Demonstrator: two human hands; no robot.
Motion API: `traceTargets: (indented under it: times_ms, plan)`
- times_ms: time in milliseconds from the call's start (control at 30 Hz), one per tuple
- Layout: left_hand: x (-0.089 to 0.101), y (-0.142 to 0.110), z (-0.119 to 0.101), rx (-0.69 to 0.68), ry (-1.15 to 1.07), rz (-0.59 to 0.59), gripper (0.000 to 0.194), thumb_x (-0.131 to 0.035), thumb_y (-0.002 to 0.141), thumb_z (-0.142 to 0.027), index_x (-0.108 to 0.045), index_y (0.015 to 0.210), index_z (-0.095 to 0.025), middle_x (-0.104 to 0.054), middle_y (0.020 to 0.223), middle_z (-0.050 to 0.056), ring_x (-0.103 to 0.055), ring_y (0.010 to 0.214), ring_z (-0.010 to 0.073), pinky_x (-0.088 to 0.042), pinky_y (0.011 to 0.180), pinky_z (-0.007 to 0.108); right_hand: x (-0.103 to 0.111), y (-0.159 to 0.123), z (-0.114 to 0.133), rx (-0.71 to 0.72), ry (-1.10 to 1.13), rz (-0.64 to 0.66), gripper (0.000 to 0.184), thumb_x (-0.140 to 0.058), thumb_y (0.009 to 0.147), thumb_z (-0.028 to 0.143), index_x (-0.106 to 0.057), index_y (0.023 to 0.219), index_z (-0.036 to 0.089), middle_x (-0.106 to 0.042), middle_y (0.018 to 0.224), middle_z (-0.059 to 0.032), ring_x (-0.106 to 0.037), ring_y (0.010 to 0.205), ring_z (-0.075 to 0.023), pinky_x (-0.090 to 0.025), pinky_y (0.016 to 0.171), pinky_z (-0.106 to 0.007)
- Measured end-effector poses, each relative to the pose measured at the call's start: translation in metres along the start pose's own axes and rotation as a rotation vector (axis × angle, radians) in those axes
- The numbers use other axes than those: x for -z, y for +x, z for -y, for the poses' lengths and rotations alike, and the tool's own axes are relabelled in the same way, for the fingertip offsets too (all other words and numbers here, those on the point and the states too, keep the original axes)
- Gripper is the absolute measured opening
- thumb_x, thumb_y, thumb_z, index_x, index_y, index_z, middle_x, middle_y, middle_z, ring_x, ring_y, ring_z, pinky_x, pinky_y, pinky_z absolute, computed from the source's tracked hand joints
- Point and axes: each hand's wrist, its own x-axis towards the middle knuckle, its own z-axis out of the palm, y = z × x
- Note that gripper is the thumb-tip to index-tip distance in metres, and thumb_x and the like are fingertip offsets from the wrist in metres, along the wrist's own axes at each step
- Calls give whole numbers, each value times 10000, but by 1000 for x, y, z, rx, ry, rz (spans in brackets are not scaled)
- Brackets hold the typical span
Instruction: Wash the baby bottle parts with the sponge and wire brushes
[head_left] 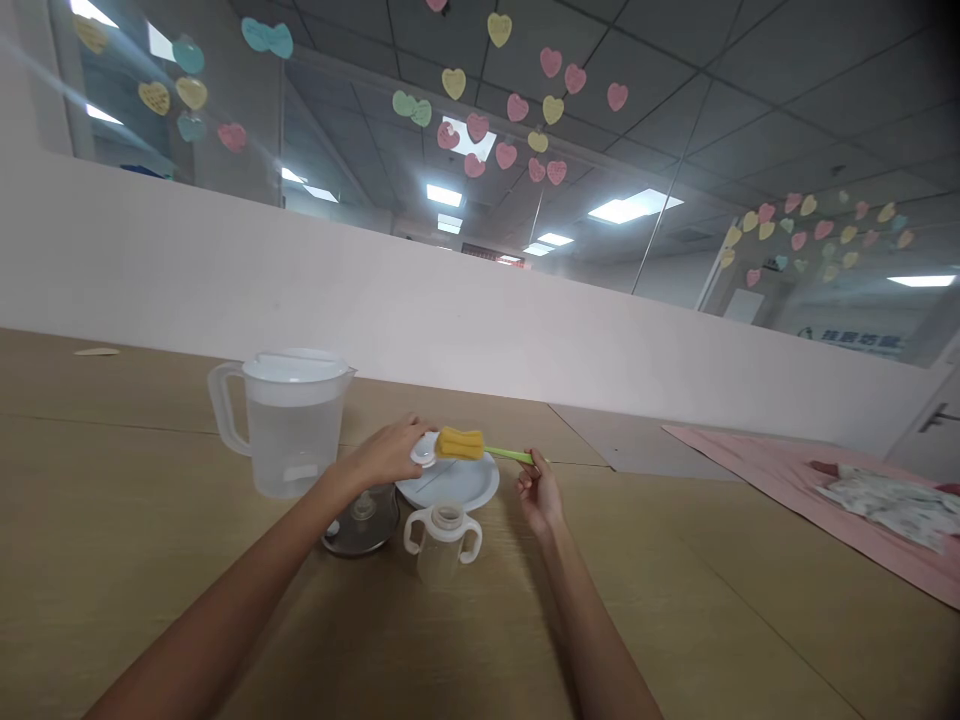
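On my feed, the left hand (pixel 390 450) grips a small white cap (pixel 424 452); the right hand (pixel 540 492) pinches the green handle (pixel 508 454) of a yellow sponge brush (pixel 460 444), its head right at the cap, above a white plate (pixel 459 487) on the worktop (pixel 660 580).

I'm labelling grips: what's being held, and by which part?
The right hand holds the brush near the end of its green handle; the left hand holds a white cap, exact grip unclear.

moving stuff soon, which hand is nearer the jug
Left. The left hand is to the right of the jug; the right hand is farther right, past the plate.
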Motion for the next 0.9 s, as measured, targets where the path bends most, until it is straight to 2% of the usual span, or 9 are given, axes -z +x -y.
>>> traceTargets:
  times_ms: [100,267,367,467,667,800,900]
  plan:
    - [4,1,-3,-34,-49,-9,411,-564,611,-206,-548,1022,-184,-537,997,53,-527,913,203,-424,772,273,0,0,0,36,-6,63,259,-680,620,358,-567,766,177,-453,570,82,-298,362,-12,-304,326,-151]
    - [6,3,-1,-30,-158,-114,414,-564,631,-204,-532,1043,-179,-562,1068,47,-532,967,196,-412,847,279,4,3,-2,127,4,-36,251,-673,634,347,-562,790,185,-515,665,73,-305,371,3,-310,335,-138]
    - [3,4,1,-26,-194,-171,429,-551,696,-258,-498,1114,-178,-546,1127,57,-525,995,190,-410,868,282,2,2,-3,54,-42,35,251,-658,657,360,-555,804,184,-498,620,76,-288,355,-4,-304,324,-142]
    - [1,4,4,-16,-147,-201,407,-531,725,-240,-504,1127,-181,-541,1124,70,-510,1017,198,-398,887,302,-1,-1,-3,-10,-89,117,255,-640,676,373,-546,828,192,-505,604,72,-257,335,-11,-304,315,-155]
    - [7,3,6,11,-73,-195,432,-541,719,-232,-516,1148,-185,-541,1085,78,-531,967,196,-404,865,294,0,-2,0,9,-41,93,225,-649,664,342,-533,779,188,-494,564,72,-240,329,-12,-311,320,-158]
    - [17,-3,9,84,116,-108,401,-542,699,-231,-555,1097,-194,-557,1068,90,-550,930,215,-429,770,288,5,1,4,53,-35,44,195,-632,689,331,-509,749,192,-533,574,52,-294,330,-24,-313,317,-164]
    - [27,-10,10,257,232,93,372,-600,640,-294,-606,999,-196,-614,987,96,-579,860,245,-438,682,305,8,3,5,86,-64,20,193,-618,709,340,-492,730,195,-552,576,41,-337,335,-36,-320,316,-173]
